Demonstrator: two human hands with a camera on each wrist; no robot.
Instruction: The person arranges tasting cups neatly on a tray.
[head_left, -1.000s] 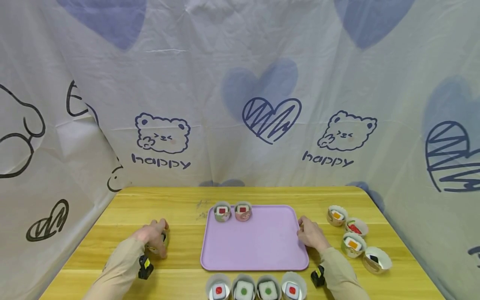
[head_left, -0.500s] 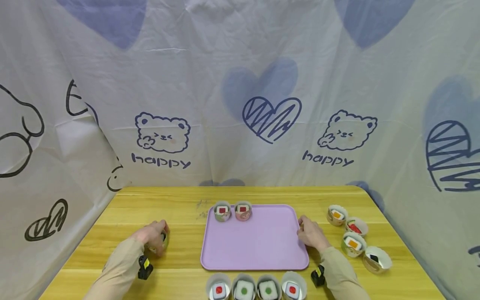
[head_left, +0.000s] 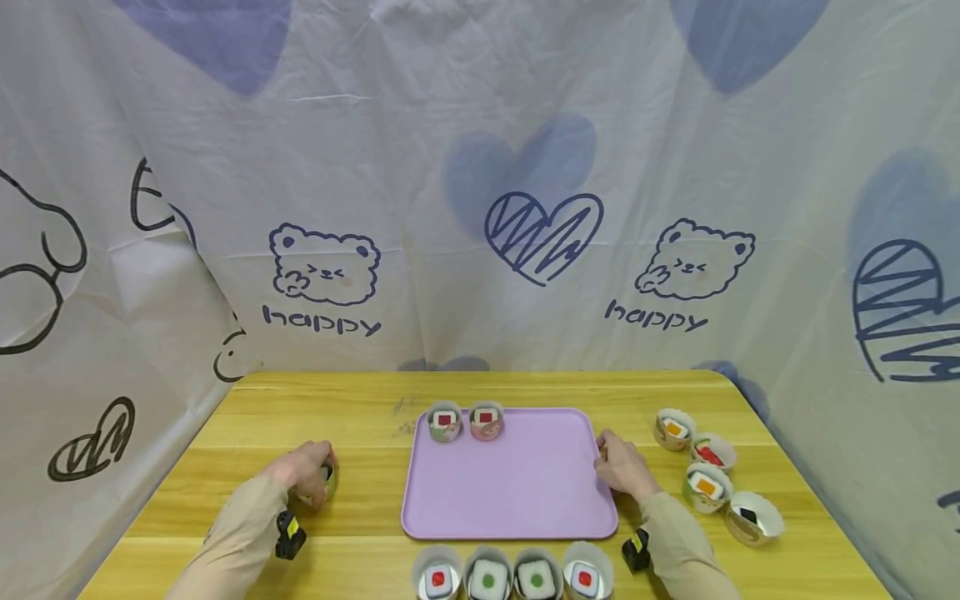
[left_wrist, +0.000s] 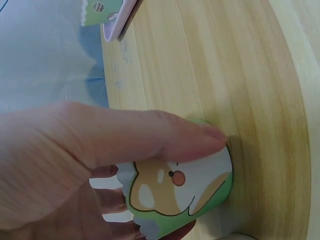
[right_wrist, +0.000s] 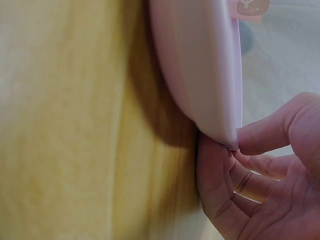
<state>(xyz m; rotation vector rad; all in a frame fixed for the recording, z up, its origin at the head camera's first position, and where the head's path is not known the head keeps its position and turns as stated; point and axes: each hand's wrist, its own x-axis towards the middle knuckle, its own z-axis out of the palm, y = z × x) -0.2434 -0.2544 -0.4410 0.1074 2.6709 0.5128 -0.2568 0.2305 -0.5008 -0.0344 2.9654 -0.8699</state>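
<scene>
My left hand (head_left: 303, 471) is at the left of the table and grips a green paper cup (left_wrist: 180, 190) with a cartoon dog on it. In the left wrist view the thumb presses along the cup's side and the other fingers reach round behind it. In the head view the hand hides most of this cup. My right hand (head_left: 624, 467) pinches the right edge of a light purple tray (head_left: 510, 492), thumb above and forefinger beneath, as the right wrist view shows. A green cup (head_left: 446, 432) and a pink cup (head_left: 487, 430) stand at the tray's back left.
Several paper cups holding sushi-like pieces, one a front cup (head_left: 488, 575), line the table's near side. Right of my right hand stand several more, among them a cup with an orange-topped piece (head_left: 707, 490). A patterned cloth (head_left: 480, 167) hangs behind the wooden table (head_left: 360, 533).
The fingers and thumb of my left hand have drawn in slightly round the cup at the left. My right hand and the tray stay where they were.
</scene>
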